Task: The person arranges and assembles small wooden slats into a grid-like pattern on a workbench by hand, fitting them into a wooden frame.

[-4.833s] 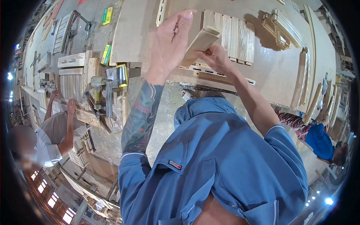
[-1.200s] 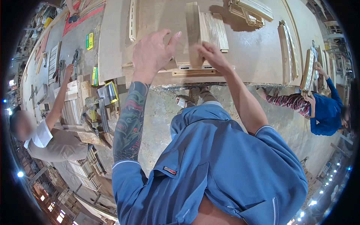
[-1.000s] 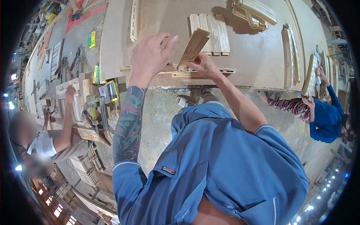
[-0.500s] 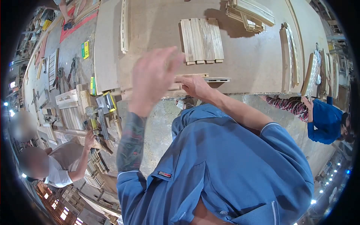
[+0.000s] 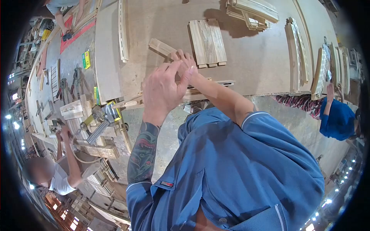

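Observation:
My right hand (image 5: pixel 187 65) reaches across the table with its fingers over the near end of a short wooden slat (image 5: pixel 160 47), which lies at a slant. Overlapping it in this view is my left hand (image 5: pixel 163 84), back upward, thumb apart from the fingers, with nothing seen in it. Part of my right palm is hidden behind it. Just right of the fingers, a set of wooden slats (image 5: pixel 208 42) lies side by side. Below my right wrist, a slotted strip (image 5: pixel 225 82) rests along the table's front edge.
A stack of boards (image 5: pixel 252 13) stands at the back. Long grooved strips lie left (image 5: pixel 122 30) and right (image 5: pixel 298 54). Tools, including pliers (image 5: pixel 78 81), lie on the left bench. One person (image 5: pixel 63 173) works at lower left, another (image 5: pixel 337 119) at right.
My right hand has moved up and left from the table edge. The slanted slat now shows left of the set, which has fewer slats. My left hand has lowered slightly, its thumb showing.

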Motion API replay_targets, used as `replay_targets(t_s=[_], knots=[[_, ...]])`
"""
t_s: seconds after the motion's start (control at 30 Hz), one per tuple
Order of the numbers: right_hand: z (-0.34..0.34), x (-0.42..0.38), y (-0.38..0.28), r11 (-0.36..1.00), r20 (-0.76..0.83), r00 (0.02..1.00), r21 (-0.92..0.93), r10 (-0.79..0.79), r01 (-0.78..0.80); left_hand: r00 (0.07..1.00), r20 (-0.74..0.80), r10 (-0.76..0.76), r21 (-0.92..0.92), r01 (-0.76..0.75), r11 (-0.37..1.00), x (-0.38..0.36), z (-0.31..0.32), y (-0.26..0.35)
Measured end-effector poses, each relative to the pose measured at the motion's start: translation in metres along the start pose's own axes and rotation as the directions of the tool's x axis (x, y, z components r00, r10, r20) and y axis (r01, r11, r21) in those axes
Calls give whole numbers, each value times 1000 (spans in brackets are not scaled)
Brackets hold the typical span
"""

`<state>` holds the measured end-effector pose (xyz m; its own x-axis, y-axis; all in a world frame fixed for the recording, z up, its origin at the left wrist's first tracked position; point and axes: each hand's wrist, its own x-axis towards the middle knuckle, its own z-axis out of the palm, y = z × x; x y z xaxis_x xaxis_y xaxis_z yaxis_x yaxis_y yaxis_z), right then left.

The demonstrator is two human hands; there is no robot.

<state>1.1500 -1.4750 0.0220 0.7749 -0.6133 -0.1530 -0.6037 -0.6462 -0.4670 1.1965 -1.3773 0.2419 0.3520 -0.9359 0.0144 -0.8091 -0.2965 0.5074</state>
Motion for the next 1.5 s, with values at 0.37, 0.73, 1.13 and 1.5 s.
replay_targets(t_s=[0.37,0.73,1.13,1.5], knots=[[-61,-76,165,727,-278,766,601,579,-331,996,-83,38,16,-37,999,-10,7,-9],[2,-17,62,974,-353,926,-130,131,-188,996,-88,9,48,-5,999,-7,6,-2],[-61,-54,77,653,-50,992,757,117,-39,988,-156,2,87,11,996,-6,7,-1],[-72,-108,57,643,54,995,766,-89,16,982,-189,17,79,-2,997,-11,11,-9]])
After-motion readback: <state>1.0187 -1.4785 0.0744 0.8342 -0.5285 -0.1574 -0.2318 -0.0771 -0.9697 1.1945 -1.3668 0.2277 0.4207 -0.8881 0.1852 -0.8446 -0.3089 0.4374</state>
